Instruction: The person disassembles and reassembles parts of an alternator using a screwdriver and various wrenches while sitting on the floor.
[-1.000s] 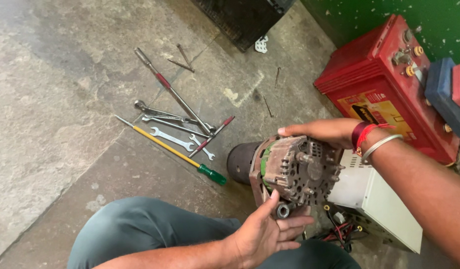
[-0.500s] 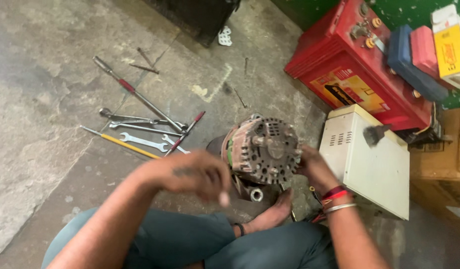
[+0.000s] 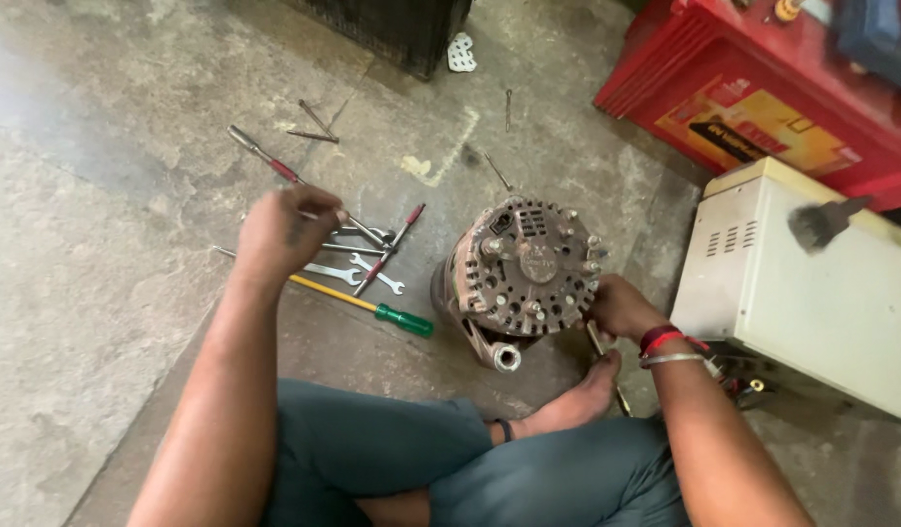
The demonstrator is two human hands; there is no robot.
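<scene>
A grimy round alternator [image 3: 524, 273] stands on the concrete floor in front of my crossed legs. My right hand [image 3: 618, 307] rests against its right side and steadies it. My left hand [image 3: 286, 229] reaches out over a heap of tools [image 3: 368, 256]: spanners, small red-handled drivers and a long yellow screwdriver with a green handle [image 3: 372, 307]. Its fingers are curled down onto the pile, and what they touch is hidden under the hand.
A cream metal box [image 3: 812, 283] with a black brush [image 3: 823, 222] on top stands at the right. Behind it sits a red battery [image 3: 763, 98]. A dark crate [image 3: 392, 29] is at the top, with loose nails [image 3: 314, 122] on the floor. My bare foot [image 3: 577, 400] lies below the alternator.
Both hands held the alternator a second ago. My left hand has left it and swung left over the tools. The alternator now stands on the floor under my right hand alone.
</scene>
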